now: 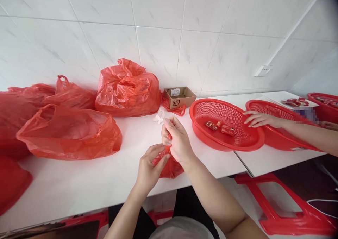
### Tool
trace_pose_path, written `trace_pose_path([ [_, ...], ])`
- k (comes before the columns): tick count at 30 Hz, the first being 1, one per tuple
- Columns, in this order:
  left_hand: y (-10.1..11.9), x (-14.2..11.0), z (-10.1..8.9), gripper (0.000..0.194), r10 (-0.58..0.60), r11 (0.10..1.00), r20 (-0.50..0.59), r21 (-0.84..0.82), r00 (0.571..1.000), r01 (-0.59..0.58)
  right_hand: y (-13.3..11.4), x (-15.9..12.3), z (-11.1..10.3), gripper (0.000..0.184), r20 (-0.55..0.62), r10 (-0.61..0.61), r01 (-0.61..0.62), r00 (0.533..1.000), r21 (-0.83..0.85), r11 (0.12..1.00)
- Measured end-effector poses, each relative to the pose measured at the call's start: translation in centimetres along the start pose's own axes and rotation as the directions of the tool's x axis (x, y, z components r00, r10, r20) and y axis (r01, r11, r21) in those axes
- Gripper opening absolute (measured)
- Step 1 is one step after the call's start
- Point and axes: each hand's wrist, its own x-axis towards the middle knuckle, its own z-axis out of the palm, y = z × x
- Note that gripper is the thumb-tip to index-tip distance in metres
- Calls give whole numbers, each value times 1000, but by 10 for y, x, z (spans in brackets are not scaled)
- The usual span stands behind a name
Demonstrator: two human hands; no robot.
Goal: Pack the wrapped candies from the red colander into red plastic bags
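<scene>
A filled red plastic bag (171, 169) rests at the front edge of the white table, its neck gathered upward. My right hand (175, 138) is closed in a fist round the twisted top of the bag. Lower down, my left hand (153, 161) pinches the bag's neck between thumb and fingers. What lies inside the bag cannot be made out. Just right of my hands stands a red plastic basket (203, 140) with a few small red packets (227, 130) in it.
A large stuffed red bag (129, 91) and an opened red bag (71, 137) lie to the left. Behind are a cardboard box (183, 100) and crumpled tissue (159, 116). Another person's hand (260, 119) touches the basket's rim beside a second red basket (277, 137). A red stool (287, 228) stands below right.
</scene>
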Motion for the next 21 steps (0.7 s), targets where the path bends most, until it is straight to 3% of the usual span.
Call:
trace_pose_path([
  [2, 0, -1, 5, 24, -19, 999, -108, -51, 994, 14, 4, -1, 5, 36, -28, 5, -4, 1000, 37, 999],
  [7, -1, -3, 12, 21, -71, 992, -180, -115, 981, 51, 9, 0, 4, 33, -104, -9, 19, 994, 89, 996],
  [14, -4, 11, -22, 42, -245, 922, -174, -345, 954, 174, -4, 8, -28, 26, -141, -100, 81, 985, -130, 988],
  [18, 8, 16, -32, 31, -283, 925, -9, -267, 959, 270, -7, 8, -21, 24, 61, -72, 89, 995, -340, 936],
  [21, 23, 15, -28, 25, -308, 934, 147, -141, 940, 328, -6, 9, -5, 22, 266, -44, 199, 963, -592, 781],
])
